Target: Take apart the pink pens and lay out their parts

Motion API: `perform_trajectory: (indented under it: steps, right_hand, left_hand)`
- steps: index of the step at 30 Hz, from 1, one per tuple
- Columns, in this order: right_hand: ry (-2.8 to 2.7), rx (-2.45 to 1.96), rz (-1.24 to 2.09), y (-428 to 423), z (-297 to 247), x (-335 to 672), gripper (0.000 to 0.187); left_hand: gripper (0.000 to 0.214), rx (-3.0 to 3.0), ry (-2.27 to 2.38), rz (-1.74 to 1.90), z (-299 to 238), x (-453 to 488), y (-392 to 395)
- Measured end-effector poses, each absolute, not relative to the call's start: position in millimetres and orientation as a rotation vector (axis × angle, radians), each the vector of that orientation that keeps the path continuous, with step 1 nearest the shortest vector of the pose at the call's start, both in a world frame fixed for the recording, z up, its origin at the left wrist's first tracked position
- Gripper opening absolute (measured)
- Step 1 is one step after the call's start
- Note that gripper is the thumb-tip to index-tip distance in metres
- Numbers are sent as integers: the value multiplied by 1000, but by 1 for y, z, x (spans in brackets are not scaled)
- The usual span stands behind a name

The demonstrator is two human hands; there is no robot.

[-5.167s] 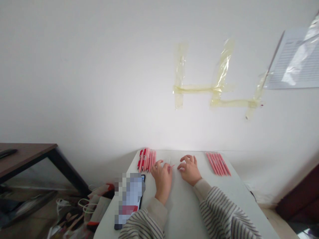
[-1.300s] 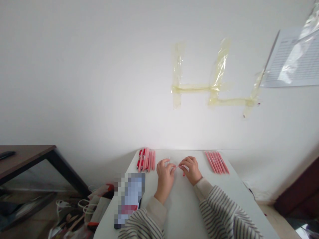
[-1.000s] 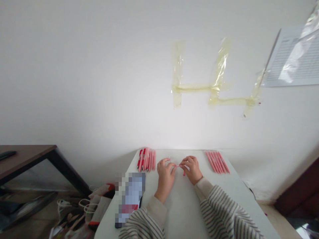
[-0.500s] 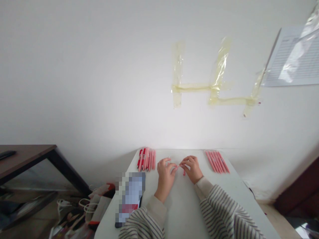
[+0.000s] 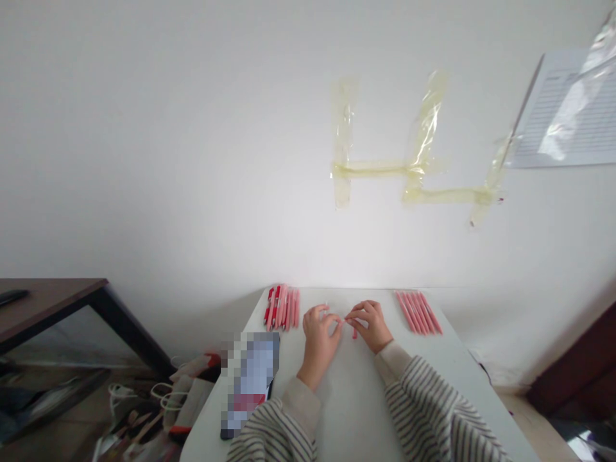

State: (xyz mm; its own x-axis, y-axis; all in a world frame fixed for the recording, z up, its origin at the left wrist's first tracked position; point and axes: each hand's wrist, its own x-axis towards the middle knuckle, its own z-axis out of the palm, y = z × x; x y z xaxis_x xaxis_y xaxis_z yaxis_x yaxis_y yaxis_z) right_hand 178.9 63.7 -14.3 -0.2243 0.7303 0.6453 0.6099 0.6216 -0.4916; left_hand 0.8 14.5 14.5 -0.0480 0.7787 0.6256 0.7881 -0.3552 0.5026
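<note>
My left hand and my right hand meet at the far middle of a white table. Both pinch a small pink pen part between their fingertips. The fingers of each hand are curled and closed round it. A row of several red and pink pens lies just left of my left hand. Another row of several pink pen barrels lies to the right of my right hand. My sleeves are striped.
A phone, blurred out, lies on the table's left edge. A dark wooden table stands at the left, with bags and clutter on the floor below. Yellowed tape and a lined sheet hang on the white wall.
Five seconds ago my hands were apart with fingers loosely spread over the table. They have since come together and pinched the pink part. In the last second they hardly moved.
</note>
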Motion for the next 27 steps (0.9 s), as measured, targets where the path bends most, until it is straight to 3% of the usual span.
perform_trajectory:
  steps: [12, 20, 27]
  right_hand:
    - [-1947, -1266, 55, 82, -25, 205, 35]
    - [-2101, -1286, 32, 79, -23, 206, 42]
    - [-2101, -1350, 70, 75, -23, 202, 27]
  left_hand:
    - [9, -2037, -1828, -1374, 12, -1, 17]
    - [13, -1992, -1914, -1354, 13, -4, 16]
    - [14, -1986, -1932, -1340, 11, -4, 18]
